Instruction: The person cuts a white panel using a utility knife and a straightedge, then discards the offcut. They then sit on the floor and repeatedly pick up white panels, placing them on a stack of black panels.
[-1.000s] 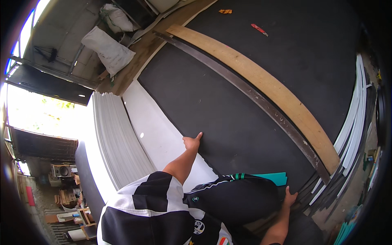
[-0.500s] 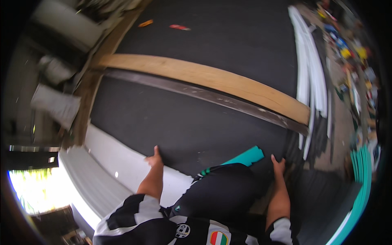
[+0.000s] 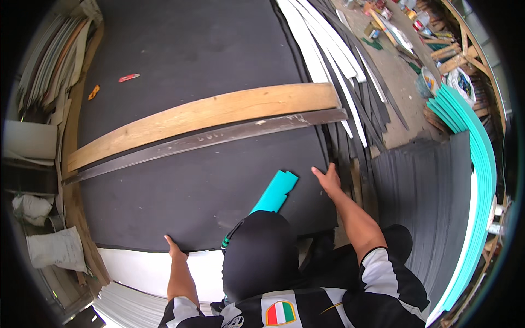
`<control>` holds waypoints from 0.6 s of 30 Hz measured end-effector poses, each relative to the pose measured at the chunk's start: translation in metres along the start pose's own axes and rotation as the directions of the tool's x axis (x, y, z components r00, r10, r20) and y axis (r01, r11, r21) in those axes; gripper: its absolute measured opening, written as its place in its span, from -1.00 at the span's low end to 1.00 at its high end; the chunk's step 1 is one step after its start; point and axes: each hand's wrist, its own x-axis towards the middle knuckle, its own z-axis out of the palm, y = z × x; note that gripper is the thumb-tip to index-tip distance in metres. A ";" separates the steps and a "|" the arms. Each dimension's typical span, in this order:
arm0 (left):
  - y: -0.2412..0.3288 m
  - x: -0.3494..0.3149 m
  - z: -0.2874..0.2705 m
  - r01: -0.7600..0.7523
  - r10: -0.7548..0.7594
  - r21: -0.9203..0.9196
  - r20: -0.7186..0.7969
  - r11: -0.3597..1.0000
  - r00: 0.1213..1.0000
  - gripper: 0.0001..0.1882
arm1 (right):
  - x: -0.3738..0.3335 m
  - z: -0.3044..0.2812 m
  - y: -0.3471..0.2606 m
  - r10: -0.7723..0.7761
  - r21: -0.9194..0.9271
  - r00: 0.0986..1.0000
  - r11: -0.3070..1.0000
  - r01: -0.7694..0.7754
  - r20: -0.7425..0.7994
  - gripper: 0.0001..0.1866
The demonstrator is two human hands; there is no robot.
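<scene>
- Got left hand (image 3: 176, 250) and right hand (image 3: 328, 180) at edges of flat, matte black sheet (image 3: 164, 197), thumbs on top
- Can't tell about pinching with fingers mostly hidden

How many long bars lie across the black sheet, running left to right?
2: a wooden plank, and a dark bar along its near side, both lying across the black sheet. Any beneath them would be hidden.

Large dark grey sheet (image 3: 147, 210), lying flat.
Its matte face carries small pale scuffs; the near edge runs almost straight along an exposed white strip (image 3: 136, 267), and the left edge lies beside a brown wooden border (image 3: 75, 214). The far end runs out of view.
</scene>
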 end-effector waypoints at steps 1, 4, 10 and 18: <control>0.001 0.004 0.002 -0.024 0.025 0.018 -0.061 1.000 0.998 0.22 | -0.002 0.002 0.002 -0.014 -0.011 1.000 1.000 0.014 -0.013 -0.03; 0.003 0.009 0.004 0.007 -0.007 0.017 0.015 1.000 1.000 0.24 | -0.008 0.002 0.010 -0.140 0.012 0.990 0.990 0.140 0.013 -0.05; 0.011 0.022 0.001 0.030 -0.031 0.057 0.014 0.998 0.999 0.24 | -0.002 0.000 0.002 -0.144 0.060 0.986 0.988 0.140 0.086 -0.07; 0.040 0.029 -0.008 -0.023 0.027 0.188 -0.018 0.982 0.999 0.20 | 0.004 0.031 0.027 -0.180 0.117 0.958 0.981 0.157 0.225 -0.06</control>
